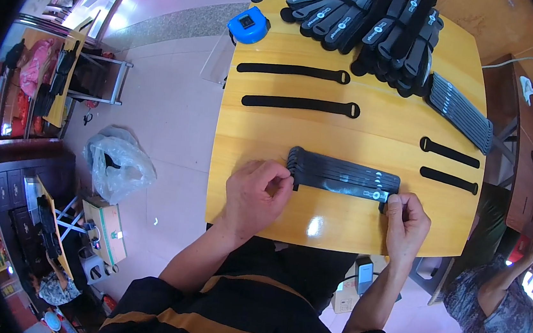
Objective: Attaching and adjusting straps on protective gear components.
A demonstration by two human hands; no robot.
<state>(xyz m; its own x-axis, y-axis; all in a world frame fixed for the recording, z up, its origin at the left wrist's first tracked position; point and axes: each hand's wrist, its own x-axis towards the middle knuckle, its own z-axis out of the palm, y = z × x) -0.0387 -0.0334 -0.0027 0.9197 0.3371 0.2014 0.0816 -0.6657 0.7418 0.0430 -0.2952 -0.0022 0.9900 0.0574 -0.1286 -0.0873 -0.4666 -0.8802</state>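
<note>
A fanned stack of dark hook-and-loop straps (343,174), overlapping in a row, lies across the near middle of the table. My left hand (256,194) pinches the left end of the nearest strap, by the rounded ends. At the other end, my right hand (408,224) has thumb and finger closed on that strap's corner, next to a small white print. Two long black straps with end loops, one farther (291,71) and one nearer (301,105), lie beyond the stack. Two shorter black straps (451,152) (450,180) rest to its right.
Bundled straps (369,29) are heaped at the far side of the wooden table (255,213), beside another fanned stack (461,113). A blue tape measure (248,25) sits at the far left corner. A clear plastic bag (119,164) lies on the floor; another person (491,304) is at right.
</note>
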